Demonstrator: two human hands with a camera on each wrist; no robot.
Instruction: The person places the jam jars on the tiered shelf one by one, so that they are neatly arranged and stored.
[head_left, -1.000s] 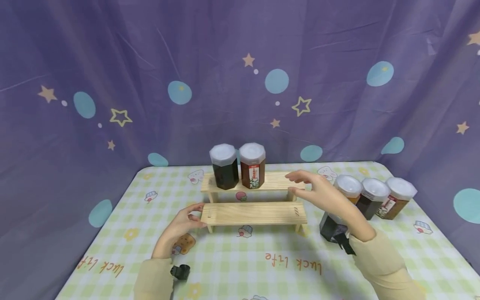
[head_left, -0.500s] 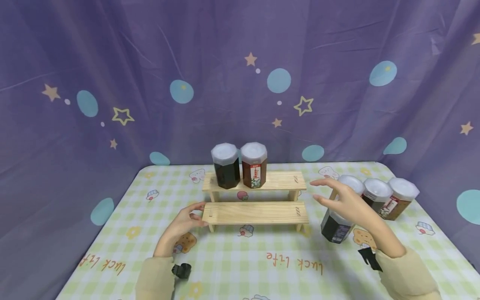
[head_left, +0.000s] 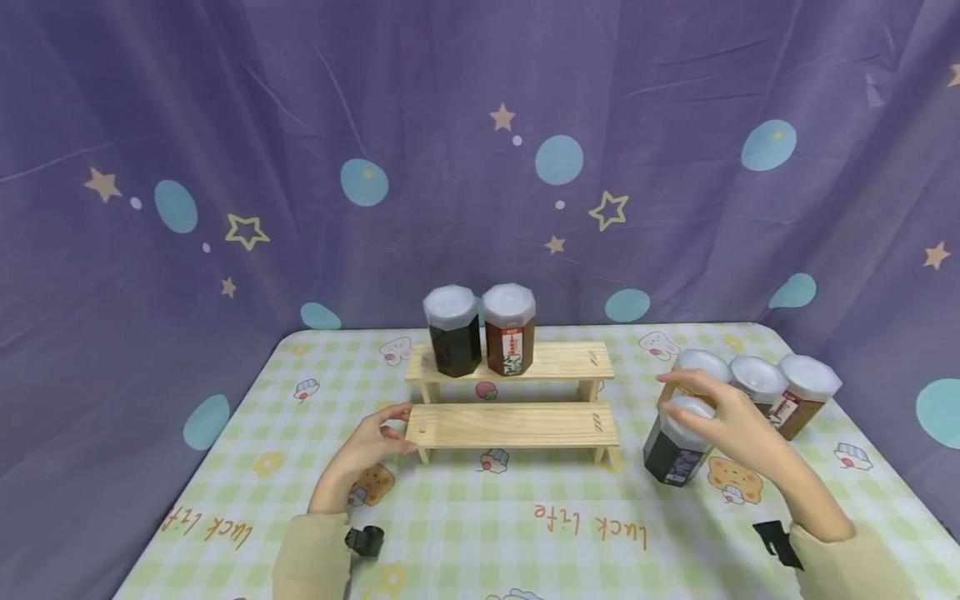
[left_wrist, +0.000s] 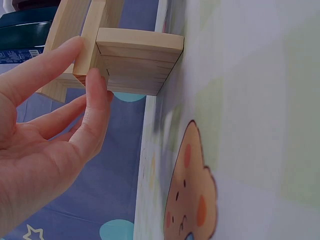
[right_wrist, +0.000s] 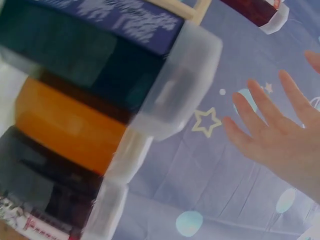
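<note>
A two-step wooden shelf (head_left: 510,426) stands mid-table. My left hand (head_left: 365,447) holds the left end of its lower step, thumb and fingertips at the board's edges, as the left wrist view also shows. On the upper step stand a dark jar (head_left: 455,346) and a reddish-brown jar (head_left: 512,346) with a red-and-white label; both have frosted white lids. My right hand (head_left: 738,421) hovers with spread fingers over the lid of a dark jar (head_left: 672,454), right of the shelf. In the right wrist view that hand looks apart from the lid.
Behind the nearest right-hand jar are an amber jar (right_wrist: 70,130), a dark jar (head_left: 757,379) and a brown labelled jar (head_left: 806,392). A checked cloth (head_left: 420,533) covers the table. A purple curtain (head_left: 450,167) hangs behind it.
My right hand has moved from the upper step's right end rightward and down to above the near dark jar. My left hand stays at the shelf's end.
</note>
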